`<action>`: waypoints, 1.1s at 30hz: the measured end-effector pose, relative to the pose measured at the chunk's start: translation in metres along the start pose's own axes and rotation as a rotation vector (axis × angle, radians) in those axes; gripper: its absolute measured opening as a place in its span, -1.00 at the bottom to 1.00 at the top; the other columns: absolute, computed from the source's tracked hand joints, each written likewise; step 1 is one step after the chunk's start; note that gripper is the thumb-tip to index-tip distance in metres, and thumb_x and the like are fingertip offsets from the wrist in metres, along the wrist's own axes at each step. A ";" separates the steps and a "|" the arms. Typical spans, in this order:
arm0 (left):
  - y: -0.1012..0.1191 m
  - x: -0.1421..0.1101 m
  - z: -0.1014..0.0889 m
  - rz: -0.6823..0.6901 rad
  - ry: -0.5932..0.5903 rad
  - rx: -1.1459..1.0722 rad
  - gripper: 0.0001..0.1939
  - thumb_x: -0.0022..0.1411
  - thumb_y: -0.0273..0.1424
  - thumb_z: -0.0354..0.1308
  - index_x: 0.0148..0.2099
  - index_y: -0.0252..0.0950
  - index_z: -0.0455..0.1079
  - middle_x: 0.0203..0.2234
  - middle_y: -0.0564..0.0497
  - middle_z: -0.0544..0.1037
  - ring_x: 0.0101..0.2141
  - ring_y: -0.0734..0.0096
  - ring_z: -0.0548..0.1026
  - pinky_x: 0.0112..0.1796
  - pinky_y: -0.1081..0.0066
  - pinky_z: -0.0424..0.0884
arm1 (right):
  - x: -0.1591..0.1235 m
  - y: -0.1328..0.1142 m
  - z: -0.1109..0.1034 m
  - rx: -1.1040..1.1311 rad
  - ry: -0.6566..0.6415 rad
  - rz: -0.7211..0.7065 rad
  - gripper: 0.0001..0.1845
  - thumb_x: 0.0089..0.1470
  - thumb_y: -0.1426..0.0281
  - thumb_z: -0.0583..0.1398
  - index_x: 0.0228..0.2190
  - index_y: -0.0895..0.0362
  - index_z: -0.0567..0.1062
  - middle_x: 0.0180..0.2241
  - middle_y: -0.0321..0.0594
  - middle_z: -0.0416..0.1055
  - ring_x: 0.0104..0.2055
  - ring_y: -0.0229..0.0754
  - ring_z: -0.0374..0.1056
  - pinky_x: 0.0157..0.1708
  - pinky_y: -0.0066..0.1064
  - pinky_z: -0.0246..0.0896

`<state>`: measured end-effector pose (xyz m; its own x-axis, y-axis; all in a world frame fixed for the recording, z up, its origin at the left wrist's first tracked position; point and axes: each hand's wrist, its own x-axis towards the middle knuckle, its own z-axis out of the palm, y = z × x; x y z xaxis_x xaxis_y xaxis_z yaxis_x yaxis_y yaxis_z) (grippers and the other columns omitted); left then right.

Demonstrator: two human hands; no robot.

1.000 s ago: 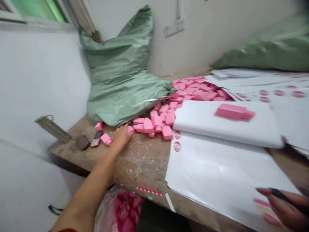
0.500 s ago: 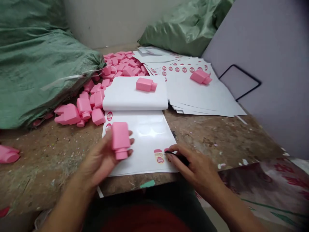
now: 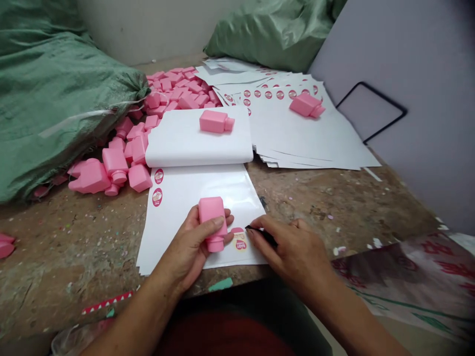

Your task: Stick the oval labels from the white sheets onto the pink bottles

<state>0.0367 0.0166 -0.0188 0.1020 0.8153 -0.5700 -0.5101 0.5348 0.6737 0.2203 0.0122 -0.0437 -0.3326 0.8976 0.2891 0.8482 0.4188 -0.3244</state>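
Note:
My left hand [image 3: 191,247] is wrapped round a small pink plastic bottle [image 3: 212,221], neck pointing toward me, held just over a white sticker sheet [image 3: 193,198]. My right hand [image 3: 293,249] pinches a thin black tool [image 3: 261,235] whose tip rests by a pink-and-yellow label [image 3: 239,241] near the sheet's front edge. Two round red labels [image 3: 158,185] remain on the sheet's left side.
Several pink bottles [image 3: 122,158] lie piled at the left by a green woven sack [image 3: 55,94]. One bottle [image 3: 215,121] lies on a rolled-back sheet, another bottle [image 3: 306,105] on stacked label sheets [image 3: 315,143]. A second green sack [image 3: 274,29] is behind. The worn wooden bench [image 3: 74,237] ends near me.
My left hand reached to the pile at the left, took a pink bottle and brought it down onto the sheet beside the label. My head turned right; the right hand stayed with its tool.

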 end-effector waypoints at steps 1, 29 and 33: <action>0.000 0.000 0.000 0.001 -0.005 0.001 -0.65 0.12 -0.49 0.29 -0.02 -0.32 0.38 -0.02 -0.20 0.51 0.09 0.07 0.44 0.10 0.06 0.40 | 0.000 0.000 0.000 -0.006 -0.004 -0.001 -0.75 0.24 0.34 0.08 -0.43 0.08 0.48 -0.62 -0.33 0.46 -0.63 -0.20 0.19 -0.43 -0.32 -0.09; -0.001 0.001 -0.002 -0.007 -0.042 -0.011 -0.65 0.12 -0.50 0.30 -0.02 -0.32 0.38 -0.03 -0.21 0.49 0.10 0.05 0.42 0.08 0.04 0.39 | 0.002 0.003 0.000 0.021 -0.091 0.110 -0.78 0.19 0.29 0.12 -0.42 0.04 0.51 -0.59 -0.33 0.49 -0.59 -0.13 0.27 -0.50 -0.35 -0.05; -0.001 0.002 -0.001 0.003 -0.022 -0.011 -0.65 0.13 -0.51 0.29 -0.01 -0.33 0.38 -0.02 -0.20 0.50 0.08 0.09 0.45 0.11 0.07 0.36 | 0.005 0.003 0.001 0.123 -0.163 0.145 -0.79 0.18 0.26 0.12 -0.39 0.03 0.53 -0.49 -0.33 0.54 -0.52 -0.12 0.34 -0.42 -0.32 0.03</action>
<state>0.0365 0.0169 -0.0212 0.1193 0.8219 -0.5570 -0.5198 0.5297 0.6703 0.2210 0.0184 -0.0446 -0.2811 0.9558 0.0859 0.8387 0.2882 -0.4621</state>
